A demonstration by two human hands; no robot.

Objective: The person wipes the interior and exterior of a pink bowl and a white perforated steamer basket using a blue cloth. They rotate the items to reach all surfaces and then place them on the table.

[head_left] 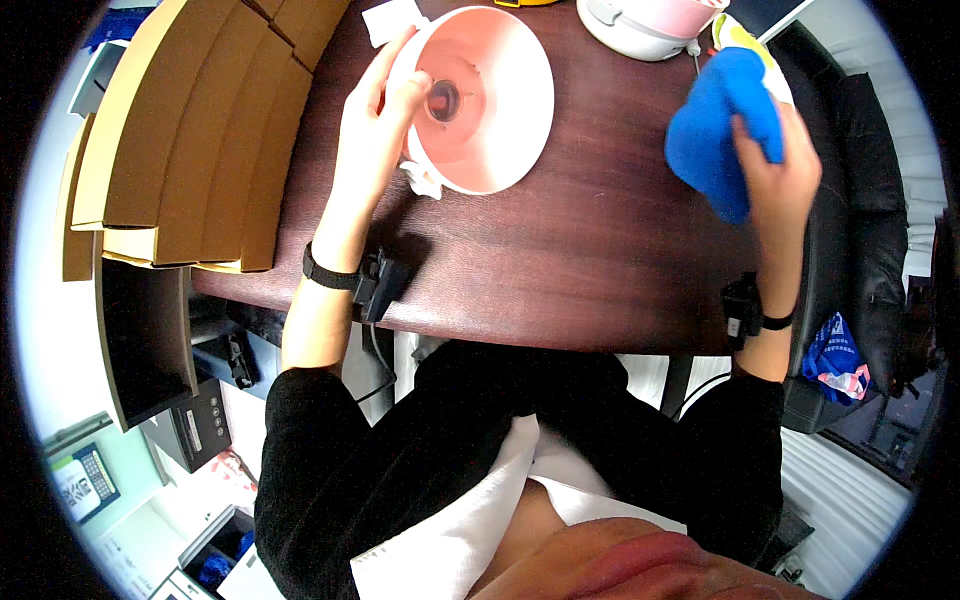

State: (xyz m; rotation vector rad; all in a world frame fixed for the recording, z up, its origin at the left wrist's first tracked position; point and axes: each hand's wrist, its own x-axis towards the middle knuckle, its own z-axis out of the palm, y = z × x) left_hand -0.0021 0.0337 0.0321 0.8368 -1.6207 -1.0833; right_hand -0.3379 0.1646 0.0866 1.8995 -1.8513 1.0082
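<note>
My left hand (378, 120) grips the rim of a round pink container (505, 110) with a white edge. Its thumb reaches over the inside, and the fingers go behind the wall. The container is tipped so its open side shows, with a dark round fitting (442, 101) at the bottom. On the right, my right hand (783, 165) is closed around a bunched blue cloth (712, 125), held apart from the container. Crumpled white tissue (422, 181) lies just below the container, and a white piece of paper (393, 20) is above my left hand.
A pink and white appliance (640, 38) stands at the far edge of the dark wooden table (560, 270). Beside it lies a yellow and white item (738, 34). Cardboard boxes (200, 150) line the left side; a black chair (860, 190) stands at the right.
</note>
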